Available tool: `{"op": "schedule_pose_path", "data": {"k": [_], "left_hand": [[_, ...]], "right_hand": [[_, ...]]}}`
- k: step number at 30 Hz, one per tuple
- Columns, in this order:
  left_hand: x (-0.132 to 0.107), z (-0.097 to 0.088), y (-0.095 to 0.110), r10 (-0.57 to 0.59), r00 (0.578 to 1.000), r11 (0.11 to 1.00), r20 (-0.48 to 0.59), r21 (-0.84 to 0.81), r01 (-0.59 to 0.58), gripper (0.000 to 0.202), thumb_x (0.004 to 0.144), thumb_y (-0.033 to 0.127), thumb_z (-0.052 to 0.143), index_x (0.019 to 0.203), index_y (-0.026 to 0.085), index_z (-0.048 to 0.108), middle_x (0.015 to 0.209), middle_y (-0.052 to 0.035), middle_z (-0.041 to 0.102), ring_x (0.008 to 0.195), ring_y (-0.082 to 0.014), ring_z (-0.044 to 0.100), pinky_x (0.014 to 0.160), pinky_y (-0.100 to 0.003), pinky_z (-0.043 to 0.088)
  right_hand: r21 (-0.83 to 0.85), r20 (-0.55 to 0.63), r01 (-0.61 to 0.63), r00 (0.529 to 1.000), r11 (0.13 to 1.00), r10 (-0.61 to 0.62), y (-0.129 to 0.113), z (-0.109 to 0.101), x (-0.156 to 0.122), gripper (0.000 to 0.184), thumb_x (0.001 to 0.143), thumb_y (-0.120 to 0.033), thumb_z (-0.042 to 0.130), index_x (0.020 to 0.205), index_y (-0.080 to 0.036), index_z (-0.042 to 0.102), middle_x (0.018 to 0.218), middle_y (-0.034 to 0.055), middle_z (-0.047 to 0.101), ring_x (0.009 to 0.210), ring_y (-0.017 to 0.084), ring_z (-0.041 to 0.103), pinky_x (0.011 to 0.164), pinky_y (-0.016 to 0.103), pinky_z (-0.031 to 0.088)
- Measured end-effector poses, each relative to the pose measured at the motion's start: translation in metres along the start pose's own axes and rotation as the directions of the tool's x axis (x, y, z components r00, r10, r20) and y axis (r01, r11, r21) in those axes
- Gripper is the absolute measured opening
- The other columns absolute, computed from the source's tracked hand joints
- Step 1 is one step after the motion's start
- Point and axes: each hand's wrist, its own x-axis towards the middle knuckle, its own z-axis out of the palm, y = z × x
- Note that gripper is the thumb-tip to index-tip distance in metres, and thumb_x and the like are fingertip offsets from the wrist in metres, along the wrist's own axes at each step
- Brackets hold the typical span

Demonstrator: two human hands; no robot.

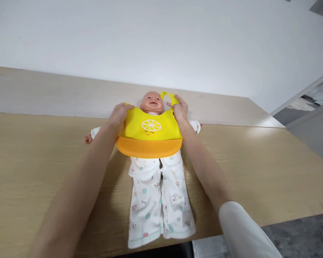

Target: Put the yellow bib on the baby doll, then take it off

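Note:
A baby doll (151, 101) in white patterned pyjamas (158, 200) lies on its back on the wooden table (258, 172), head toward the wall. A yellow silicone bib (150, 130) with an orange catch pocket covers its chest. My left hand (119, 115) is closed on the bib's left neck strap beside the doll's head. My right hand (179, 107) pinches the bib's right strap, whose end loops up next to the doll's ear.
A white wall (161, 39) rises behind a raised light wood ledge (43, 93). The table's front edge runs just past the doll's feet, with grey floor (298, 233) beyond at the lower right. A window frame shows at the far right.

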Motion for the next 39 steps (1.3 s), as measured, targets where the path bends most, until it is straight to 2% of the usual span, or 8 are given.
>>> {"op": "schedule_pose_path", "data": {"k": [3,6,13,22,26,30,35,39], "left_hand": [[-0.001,-0.001,-0.001,-0.222,0.975,0.974,-0.007,-0.053,0.221,0.008,0.072,0.024,0.065,0.073,0.018,0.06,0.065,-0.0025,0.064,0.061,-0.0166,0.06,0.057,-0.028,0.048],[-0.006,-0.001,-0.001,-0.292,0.954,0.951,0.075,-0.084,0.297,0.012,0.066,0.028,0.069,0.07,0.018,0.064,0.067,-0.0048,0.067,0.06,-0.0191,0.061,0.053,-0.029,0.049],[-0.004,-0.001,-0.011,-0.226,0.968,0.973,0.108,-0.033,0.23,0.019,0.058,0.024,0.073,0.074,0.017,0.067,0.07,-0.0084,0.069,0.07,-0.029,0.068,0.065,-0.039,0.056],[-0.009,0.003,-0.007,-0.23,0.96,0.957,0.161,-0.145,0.253,0.022,0.066,0.011,0.066,0.088,0.012,0.066,0.078,-0.0101,0.07,0.082,-0.0296,0.071,0.077,-0.04,0.061],[-0.012,0.006,-0.004,-0.217,0.967,0.96,0.134,-0.149,0.236,0.024,0.068,0.008,0.062,0.091,0.013,0.065,0.079,-0.0089,0.07,0.083,-0.0285,0.072,0.076,-0.038,0.062],[-0.009,0.008,-0.005,-0.186,0.979,0.973,0.086,-0.121,0.195,0.023,0.068,0.006,0.061,0.089,0.013,0.065,0.075,-0.0071,0.07,0.08,-0.0261,0.071,0.075,-0.035,0.061],[-0.002,0.008,-0.007,-0.182,0.98,0.972,0.083,-0.135,0.192,0.026,0.066,0.009,0.064,0.091,0.013,0.065,0.078,-0.008,0.071,0.078,-0.0267,0.071,0.074,-0.036,0.061],[-0.001,0.008,-0.011,-0.198,0.971,0.958,0.138,-0.183,0.221,0.019,0.069,0.02,0.068,0.085,0.013,0.064,0.077,-0.0086,0.07,0.077,-0.0271,0.071,0.07,-0.034,0.06]], "right_hand": [[0.022,-0.02,-0.072,0.997,0.997,0.072,-0.003,0.001,-0.008,0.075,0.071,-0.008,0.042,0.145,-0.018,0.042,0.133,0.0109,0.058,0.096,0.014,0.07,0.076,0.024,0.059],[0.014,-0.014,-0.146,0.989,0.989,0.146,-0.007,0.002,-0.017,0.082,0.07,-0.006,0.039,0.151,-0.02,0.037,0.115,0.0095,0.066,0.077,0.011,0.068,0.074,0.027,0.059],[0.202,-0.015,-0.098,0.995,0.974,0.103,-0.001,0.001,-0.019,0.088,0.074,-0.009,0.041,0.158,-0.023,0.021,0.126,0.0086,0.064,0.083,0.009,0.068,0.078,0.022,0.058],[0.317,-0.088,-0.078,0.99,0.945,0.111,-0.002,0.002,-0.015,0.083,0.071,-0.008,0.044,0.152,-0.024,0.035,0.114,0.0047,0.065,0.077,0.007,0.063,0.073,0.019,0.054],[0.389,0.089,-0.158,0.987,0.908,0.134,-0.011,-0.001,-0.019,0.07,0.076,-0.015,0.047,0.145,-0.027,0.037,0.106,0.0022,0.064,0.074,0.008,0.061,0.073,0.022,0.053],[0.398,0.326,-0.292,0.931,0.87,0.163,-0.013,-0.01,-0.022,0.065,0.078,-0.027,0.051,0.141,-0.026,0.036,0.093,0.0004,0.061,0.07,0.009,0.057,0.068,0.023,0.052],[0.292,0.275,-0.229,0.95,0.929,0.148,-0.004,-0.013,-0.021,0.088,0.065,-0.014,0.054,0.147,-0.03,0.028,0.106,-0.0006,0.062,0.079,0.01,0.061,0.071,0.022,0.053],[0.224,0.231,-0.261,0.95,0.939,0.209,0.006,-0.009,-0.02,0.083,0.063,-0.012,0.054,0.142,-0.029,0.035,0.108,-0.001,0.064,0.081,0.013,0.063,0.074,0.025,0.054]]}}
